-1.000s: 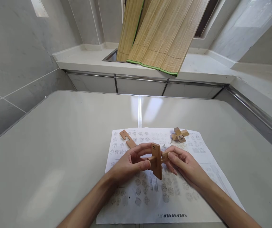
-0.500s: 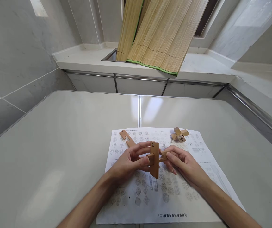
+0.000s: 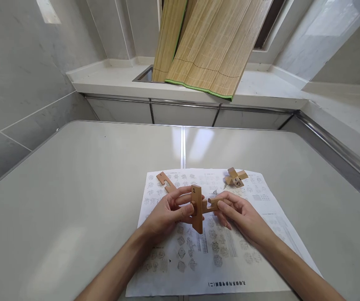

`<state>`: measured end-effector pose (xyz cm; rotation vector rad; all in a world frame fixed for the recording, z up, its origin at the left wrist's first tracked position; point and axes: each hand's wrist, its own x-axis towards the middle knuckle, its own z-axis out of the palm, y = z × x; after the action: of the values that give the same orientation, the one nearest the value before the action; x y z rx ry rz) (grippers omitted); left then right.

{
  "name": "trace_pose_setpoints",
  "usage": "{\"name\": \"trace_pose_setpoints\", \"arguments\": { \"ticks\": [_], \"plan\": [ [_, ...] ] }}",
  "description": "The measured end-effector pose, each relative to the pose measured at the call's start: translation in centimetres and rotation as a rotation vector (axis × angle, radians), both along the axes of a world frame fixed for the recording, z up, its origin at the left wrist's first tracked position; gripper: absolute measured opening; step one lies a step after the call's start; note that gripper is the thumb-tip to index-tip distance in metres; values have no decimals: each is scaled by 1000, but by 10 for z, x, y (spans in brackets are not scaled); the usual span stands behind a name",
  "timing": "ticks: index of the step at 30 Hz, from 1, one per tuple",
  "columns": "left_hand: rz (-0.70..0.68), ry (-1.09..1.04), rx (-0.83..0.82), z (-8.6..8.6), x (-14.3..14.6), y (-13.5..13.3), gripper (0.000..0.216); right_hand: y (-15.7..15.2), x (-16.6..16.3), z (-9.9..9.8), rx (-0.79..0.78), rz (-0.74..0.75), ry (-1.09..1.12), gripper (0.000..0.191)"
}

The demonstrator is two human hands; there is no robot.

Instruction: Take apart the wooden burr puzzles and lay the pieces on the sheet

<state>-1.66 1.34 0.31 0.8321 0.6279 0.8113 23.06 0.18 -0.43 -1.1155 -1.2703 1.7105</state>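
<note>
Above the printed sheet, my left hand (image 3: 175, 211) grips an upright wooden puzzle piece (image 3: 196, 215) marked "2". My right hand (image 3: 238, 211) pinches the right end of a notched wooden puzzle piece (image 3: 213, 205), which passes crosswise through the upright one. Its notch shows between the upright piece and my right fingers. My left thumb presses near the crossing; the fingers behind are partly hidden. Just beyond my left hand lies a flat wooden piece with a cut-out (image 3: 166, 182), marked "1". An assembled cross of wooden pieces (image 3: 235, 177) rests on the sheet beyond my right hand.
The printed sheet (image 3: 224, 274), covered in small diagrams, lies on a pale table (image 3: 73, 188) with a seam down its middle. Behind the table, a bamboo blind (image 3: 211, 50) hangs over a white ledge (image 3: 111, 79). Tiled walls stand on both sides.
The upright piece has shifted left along the notched piece, toward my left hand. More of the notched piece now shows on its right side. My right hand keeps its pinch.
</note>
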Motion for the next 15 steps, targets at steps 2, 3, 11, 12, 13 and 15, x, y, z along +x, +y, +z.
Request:
{"name": "trace_pose_setpoints", "arguments": {
  "ticks": [2, 3, 11, 12, 13, 15],
  "plan": [
    [3, 4, 2, 2, 0, 0, 54, 0, 0, -1, 3, -2, -6, 32],
    [2, 6, 2, 2, 0, 0, 53, 0, 0, -1, 5, -2, -7, 32],
    [-30, 11, -4, 3, -1, 1, 58, 0, 1, -3, 15, 8, -17, 32],
    [-29, 14, -3, 4, -1, 1, 58, 0, 1, -3, 16, 10, -21, 32],
    [-27, 18, -2, 4, -1, 1, 58, 0, 1, -3, 17, 11, -26, 32],
    [-21, 22, -2, 4, -1, 1, 60, 1, 1, -2, 18, 11, -35, 32]
  ]
}}
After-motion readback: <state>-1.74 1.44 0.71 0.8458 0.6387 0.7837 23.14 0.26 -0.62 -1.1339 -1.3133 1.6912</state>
